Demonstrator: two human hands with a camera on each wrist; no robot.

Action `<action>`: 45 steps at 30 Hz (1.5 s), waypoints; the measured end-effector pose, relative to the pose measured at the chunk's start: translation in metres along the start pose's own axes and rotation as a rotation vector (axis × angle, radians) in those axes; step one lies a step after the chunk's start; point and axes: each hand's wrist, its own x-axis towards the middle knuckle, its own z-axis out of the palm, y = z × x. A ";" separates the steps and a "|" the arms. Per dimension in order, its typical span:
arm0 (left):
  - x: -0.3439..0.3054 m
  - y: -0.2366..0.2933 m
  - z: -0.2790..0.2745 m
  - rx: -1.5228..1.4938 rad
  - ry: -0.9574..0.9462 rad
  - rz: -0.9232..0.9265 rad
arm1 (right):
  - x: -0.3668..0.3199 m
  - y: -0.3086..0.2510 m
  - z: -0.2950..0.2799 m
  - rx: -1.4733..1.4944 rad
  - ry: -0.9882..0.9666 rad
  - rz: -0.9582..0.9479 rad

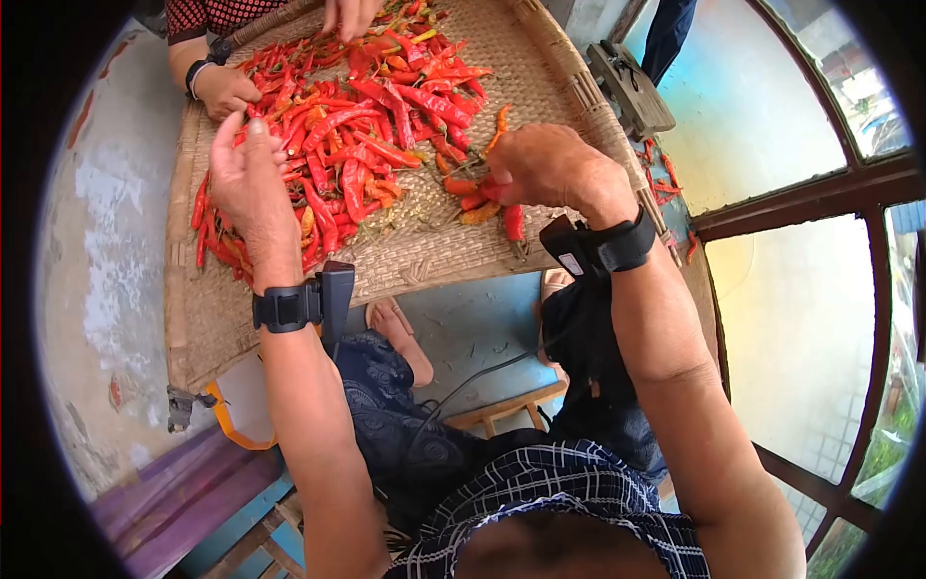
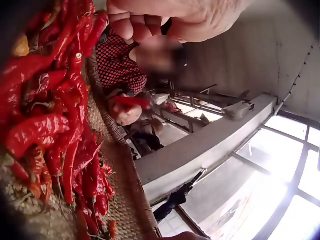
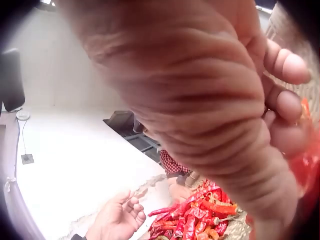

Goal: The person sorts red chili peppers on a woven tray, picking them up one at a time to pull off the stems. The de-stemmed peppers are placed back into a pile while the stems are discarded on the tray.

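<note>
A large heap of red chili peppers [image 1: 338,145], some orange, covers much of a woven tray [image 1: 540,68]. My left hand [image 1: 256,183] is raised over the heap's left side, fingers loosely bent and nothing between them; the left wrist view shows its fingertips [image 2: 141,31]. At the tray's right side my right hand [image 1: 559,169] reaches down over a small group of peppers [image 1: 473,198] set apart from the heap. Its thumb and fingers pinch a red chili pepper [image 3: 306,170], partly hidden by the hand.
Across the tray, another person's hand [image 1: 227,89] touches the heap and their other hand [image 1: 352,13] is above it. More peppers [image 1: 664,179] lie beyond the tray's right rim, near a window [image 1: 796,338]. A painted wall [image 1: 101,222] stands at the left.
</note>
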 end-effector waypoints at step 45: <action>-0.059 -0.010 0.044 0.193 -0.761 0.167 | 0.026 0.014 0.012 0.795 0.326 -0.146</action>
